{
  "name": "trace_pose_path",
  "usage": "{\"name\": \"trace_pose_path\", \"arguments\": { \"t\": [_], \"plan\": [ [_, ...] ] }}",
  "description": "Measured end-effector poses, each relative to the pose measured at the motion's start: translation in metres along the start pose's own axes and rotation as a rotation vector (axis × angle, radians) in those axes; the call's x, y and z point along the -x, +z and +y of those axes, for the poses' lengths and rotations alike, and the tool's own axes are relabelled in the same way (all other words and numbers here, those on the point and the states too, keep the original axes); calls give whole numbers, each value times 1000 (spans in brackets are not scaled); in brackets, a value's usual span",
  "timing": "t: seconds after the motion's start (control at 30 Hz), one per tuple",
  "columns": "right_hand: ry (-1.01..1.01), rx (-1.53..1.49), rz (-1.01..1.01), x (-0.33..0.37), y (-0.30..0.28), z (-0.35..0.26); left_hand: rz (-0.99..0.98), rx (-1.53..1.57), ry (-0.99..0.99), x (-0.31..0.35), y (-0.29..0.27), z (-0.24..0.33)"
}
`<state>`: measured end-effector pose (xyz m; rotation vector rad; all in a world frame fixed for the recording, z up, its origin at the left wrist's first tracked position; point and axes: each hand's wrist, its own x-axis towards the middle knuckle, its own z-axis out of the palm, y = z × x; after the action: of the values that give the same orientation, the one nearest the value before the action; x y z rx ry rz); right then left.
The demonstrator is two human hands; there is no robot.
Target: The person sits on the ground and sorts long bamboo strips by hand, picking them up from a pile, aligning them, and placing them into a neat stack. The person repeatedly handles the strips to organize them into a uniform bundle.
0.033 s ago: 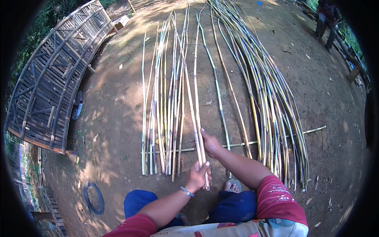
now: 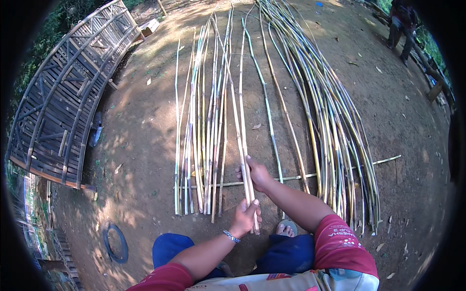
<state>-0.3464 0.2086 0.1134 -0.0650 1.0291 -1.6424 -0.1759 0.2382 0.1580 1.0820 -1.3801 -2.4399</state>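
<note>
Two long, thin bamboo poles [image 2: 242,145] lie side by side in my hands, their cut ends pointing toward my feet. My left hand [image 2: 244,219] is closed around them close to those ends. Farther up, my right hand [image 2: 257,175] grips the same pair, its thumb lying along the top and some fingers hidden underneath. A row of loose bamboo poles [image 2: 176,206] is spread to the left of my hands. To the right are a greenish pole [image 2: 270,121], a brownish pole [image 2: 285,109] and a thick pile of poles [image 2: 335,140]. One pole [image 2: 388,159] runs crosswise under them.
A slatted bamboo structure [image 2: 48,111] stands at the left, with a plastic bottle [image 2: 96,136] beside it. A dark coil [image 2: 115,243] lies at the lower left. My sandalled foot [image 2: 286,229] is just below the pole ends. Another person [image 2: 402,29] stands at the far right.
The near ends of the two held poles have shifted slightly to the right. Both hands keep their grip, and the other poles look the same.
</note>
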Motion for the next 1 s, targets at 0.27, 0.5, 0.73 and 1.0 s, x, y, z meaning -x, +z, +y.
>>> {"name": "trace_pose_path", "arguments": {
  "t": [0.27,0.5,0.73,1.0],
  "plan": [
    [-243,825,358,-2,-1,32,40,-214,-15,12,-14,-45],
    [-288,936,304,-14,-7,41,25,-199,-30,10,-21,-47],
    [-123,698,410,-44,-47,64,390,-409,12,16,-53,-51],
    [-95,945,449,-49,-57,90,441,-482,21,56,-95,-64]
  ]
}}
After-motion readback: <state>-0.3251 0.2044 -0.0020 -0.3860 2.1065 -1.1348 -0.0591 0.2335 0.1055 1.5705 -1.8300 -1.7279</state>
